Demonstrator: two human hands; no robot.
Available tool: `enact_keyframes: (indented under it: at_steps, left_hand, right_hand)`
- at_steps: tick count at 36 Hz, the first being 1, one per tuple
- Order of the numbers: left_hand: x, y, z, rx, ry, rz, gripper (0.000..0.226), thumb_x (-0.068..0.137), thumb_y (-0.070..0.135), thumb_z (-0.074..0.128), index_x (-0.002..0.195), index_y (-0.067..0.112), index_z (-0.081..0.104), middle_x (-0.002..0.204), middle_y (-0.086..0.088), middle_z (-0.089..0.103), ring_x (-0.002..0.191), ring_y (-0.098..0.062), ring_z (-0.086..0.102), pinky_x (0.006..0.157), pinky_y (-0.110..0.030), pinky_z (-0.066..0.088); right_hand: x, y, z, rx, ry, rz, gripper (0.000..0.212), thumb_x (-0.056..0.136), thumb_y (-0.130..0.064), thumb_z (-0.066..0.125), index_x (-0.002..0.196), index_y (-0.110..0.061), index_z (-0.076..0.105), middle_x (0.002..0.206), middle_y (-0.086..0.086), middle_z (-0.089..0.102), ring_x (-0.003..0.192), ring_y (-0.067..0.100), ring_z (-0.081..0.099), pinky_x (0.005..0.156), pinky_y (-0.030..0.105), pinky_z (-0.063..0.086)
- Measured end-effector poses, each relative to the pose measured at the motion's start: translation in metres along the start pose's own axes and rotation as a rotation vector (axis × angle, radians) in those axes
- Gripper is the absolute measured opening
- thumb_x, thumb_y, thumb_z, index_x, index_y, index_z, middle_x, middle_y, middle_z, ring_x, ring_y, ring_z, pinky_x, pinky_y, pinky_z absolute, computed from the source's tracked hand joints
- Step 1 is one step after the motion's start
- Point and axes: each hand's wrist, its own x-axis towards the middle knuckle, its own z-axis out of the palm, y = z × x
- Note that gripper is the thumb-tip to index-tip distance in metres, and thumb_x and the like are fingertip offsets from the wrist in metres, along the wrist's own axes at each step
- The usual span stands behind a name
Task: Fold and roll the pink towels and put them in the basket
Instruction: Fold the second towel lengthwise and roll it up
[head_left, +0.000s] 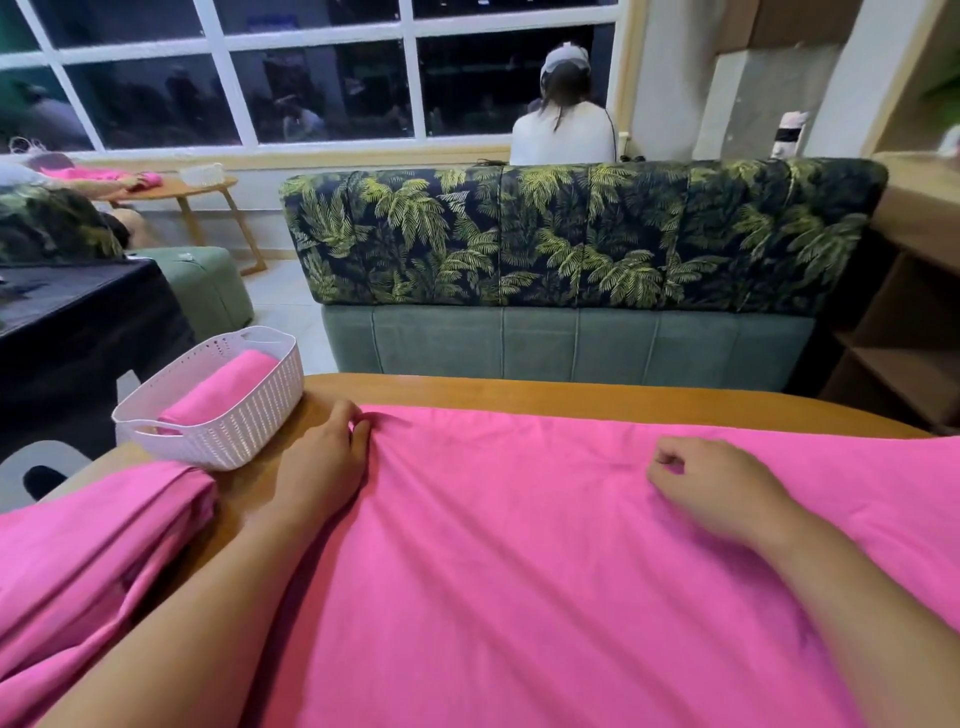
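A large bright pink towel (519, 545) lies spread flat over the near and right part of a light wooden table (519, 389), with soft creases running toward its far-left corner. The left hand (322, 462) pinches that corner between thumb and fingers. The right hand (717, 488) rests on the cloth further right, fingers curled under; whether they grip any fabric I cannot tell.

Just left of the left hand stands a white woven-pattern plastic basket (228, 426) at the table's left edge, holding one rolled pink towel (223, 387). Near the basket's front, a second pink towel (93, 551) lies bunched in folds and runs off the near-left side.

Beyond the table is a green sofa with a dark palm-leaf backrest (571, 234), and behind it a person (563, 130) sits facing a window.
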Motion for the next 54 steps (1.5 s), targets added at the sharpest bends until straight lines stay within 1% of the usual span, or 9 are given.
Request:
enact_keyframes:
  at_steps: [4,11,17,22,29,39,43,48,54]
  left_hand:
    - [0.001,-0.002,0.002,-0.019,-0.006,-0.005,0.015,0.105,0.042,0.044,0.101,0.028,0.042,0.090,-0.018,0.072,0.080,-0.042,0.069,0.064,-0.042,0.044]
    - [0.002,-0.003,0.002,-0.031,-0.016,-0.003,0.016,0.106,0.042,0.042,0.099,0.027,0.040,0.092,-0.021,0.072,0.081,-0.044,0.068,0.064,-0.042,0.039]
    - [0.003,-0.001,-0.003,-0.039,-0.046,-0.009,0.018,0.106,0.041,0.042,0.097,0.025,0.041,0.097,-0.016,0.071,0.085,-0.040,0.067,0.067,-0.041,0.040]
    - [0.014,-0.009,-0.003,-0.002,-0.089,-0.002,0.021,0.104,0.045,0.046,0.099,0.025,0.048,0.098,-0.005,0.070,0.088,-0.035,0.068,0.070,-0.039,0.047]
    - [0.028,-0.003,0.001,0.152,-0.167,-0.036,0.015,0.106,0.040,0.037,0.097,0.028,0.037,0.089,-0.012,0.071,0.067,-0.030,0.053,0.066,-0.039,0.045]
    - [0.048,-0.003,-0.009,0.153,-0.250,-0.035,0.020,0.107,0.037,0.036,0.100,0.022,0.048,0.095,-0.016,0.070,0.080,-0.034,0.064,0.075,-0.041,0.052]
    - [0.048,0.004,-0.022,0.035,-0.155,-0.076,0.021,0.105,0.036,0.042,0.100,0.020,0.055,0.098,-0.012,0.069,0.094,-0.036,0.068,0.078,-0.042,0.051]
    - [0.038,0.010,-0.024,-0.195,-0.070,-0.163,0.018,0.107,0.027,0.044,0.105,0.012,0.055,0.102,-0.026,0.070,0.097,-0.044,0.066,0.085,-0.047,0.048]
    - [0.049,0.013,-0.039,-0.150,0.018,-0.132,0.018,0.108,0.034,0.039,0.104,0.019,0.047,0.098,-0.017,0.068,0.091,-0.041,0.066,0.079,-0.047,0.049]
  right_hand:
    - [-0.004,0.030,-0.009,-0.009,0.008,0.005,0.022,0.091,-0.038,0.054,0.074,-0.024,0.057,0.079,-0.009,0.064,0.080,0.019,0.061,0.076,0.039,0.052]
    - [0.029,0.039,-0.038,0.168,0.300,-0.062,0.018,0.098,-0.043,0.063,0.083,-0.035,0.064,0.088,-0.012,0.071,0.085,0.019,0.064,0.079,0.043,0.053]
    - [0.041,0.041,0.006,0.136,0.142,-0.069,0.017,0.101,-0.042,0.061,0.089,-0.030,0.062,0.094,-0.011,0.068,0.092,0.020,0.064,0.079,0.038,0.048]
    - [0.043,0.051,0.019,0.166,0.193,-0.064,0.019,0.101,-0.045,0.060,0.087,-0.032,0.057,0.091,-0.014,0.061,0.087,0.016,0.059,0.077,0.038,0.046]
    - [0.047,0.061,0.027,0.165,0.250,-0.113,0.015,0.101,-0.041,0.061,0.087,-0.035,0.059,0.100,-0.019,0.057,0.094,0.012,0.048,0.086,0.041,0.046]
    - [0.049,0.062,0.030,0.155,0.305,-0.109,0.020,0.100,-0.041,0.062,0.082,-0.036,0.054,0.094,-0.019,0.057,0.090,0.012,0.049,0.083,0.043,0.049]
    - [0.045,0.057,0.026,0.090,0.288,-0.096,0.020,0.098,-0.045,0.059,0.083,-0.036,0.051,0.096,-0.019,0.055,0.093,0.011,0.048,0.083,0.041,0.046]
    - [0.030,0.050,0.002,-0.044,0.161,-0.050,0.018,0.090,-0.039,0.059,0.080,-0.030,0.047,0.088,-0.013,0.053,0.089,0.016,0.048,0.080,0.038,0.038]
    - [0.038,0.057,-0.038,0.240,0.230,0.018,0.020,0.087,-0.035,0.074,0.072,-0.029,0.063,0.067,-0.007,0.064,0.072,0.021,0.061,0.067,0.036,0.045]
